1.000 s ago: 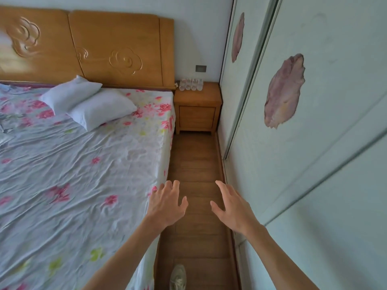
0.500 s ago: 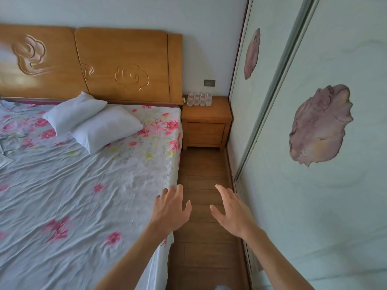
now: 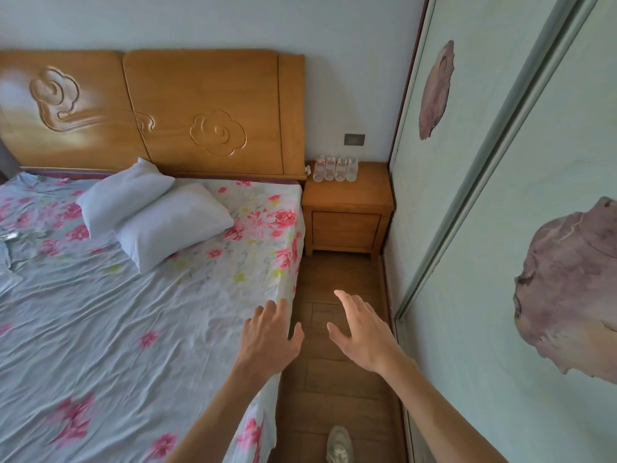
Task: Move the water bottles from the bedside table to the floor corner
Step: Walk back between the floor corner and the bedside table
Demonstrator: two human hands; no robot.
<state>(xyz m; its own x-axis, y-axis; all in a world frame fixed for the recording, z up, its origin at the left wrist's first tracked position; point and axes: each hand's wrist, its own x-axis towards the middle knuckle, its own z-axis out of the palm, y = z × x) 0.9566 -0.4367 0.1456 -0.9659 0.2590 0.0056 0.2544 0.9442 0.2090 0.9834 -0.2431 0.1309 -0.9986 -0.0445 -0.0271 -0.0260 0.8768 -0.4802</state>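
Observation:
Several clear water bottles (image 3: 335,169) stand upright in a row at the back of the wooden bedside table (image 3: 347,208), against the wall. My left hand (image 3: 270,335) hovers over the bed's right edge, fingers spread, holding nothing. My right hand (image 3: 362,332) is stretched out above the wooden floor strip (image 3: 337,389), fingers apart and empty. Both hands are well short of the table, with bare floor between them and it.
A bed (image 3: 133,312) with a floral sheet and two white pillows (image 3: 157,215) fills the left. A sliding wardrobe door (image 3: 484,228) walls in the right, leaving a narrow floor aisle. My shoe (image 3: 339,444) shows at the bottom. A wall socket (image 3: 354,139) sits above the table.
The view has moved closer to the bedside table along the aisle, so table and bottles appear larger. Both hands stay open and raised in front; my shoe is back in view.

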